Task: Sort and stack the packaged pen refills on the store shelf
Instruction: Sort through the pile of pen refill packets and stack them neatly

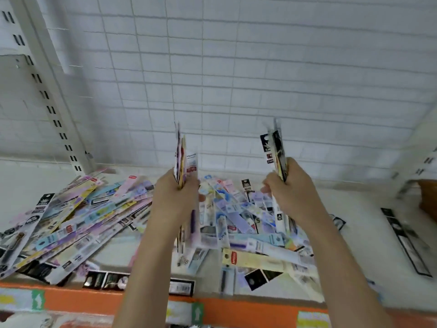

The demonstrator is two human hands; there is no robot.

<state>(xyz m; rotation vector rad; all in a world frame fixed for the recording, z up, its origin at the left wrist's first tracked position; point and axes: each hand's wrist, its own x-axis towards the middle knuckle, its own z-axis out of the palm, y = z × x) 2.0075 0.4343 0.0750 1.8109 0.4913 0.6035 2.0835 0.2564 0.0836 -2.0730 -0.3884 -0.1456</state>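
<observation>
My left hand (176, 197) is shut on an upright bundle of pastel refill packs (182, 162), held above the middle of the shelf. My right hand (292, 190) grips a thinner upright bundle of black-and-white refill packs (275, 150). Below both hands lies a loose heap of refill packs (238, 216), pastel and black mixed. A fanned spread of packs (78, 218) covers the left of the white shelf (361, 230). One long black pack (405, 242) lies alone at the right.
The shelf has an orange front edge (99, 299) with price labels. A white wire-grid back panel (236, 79) rises behind, with a slotted upright (49, 100) at the left. A brown object (428, 197) sits at the far right.
</observation>
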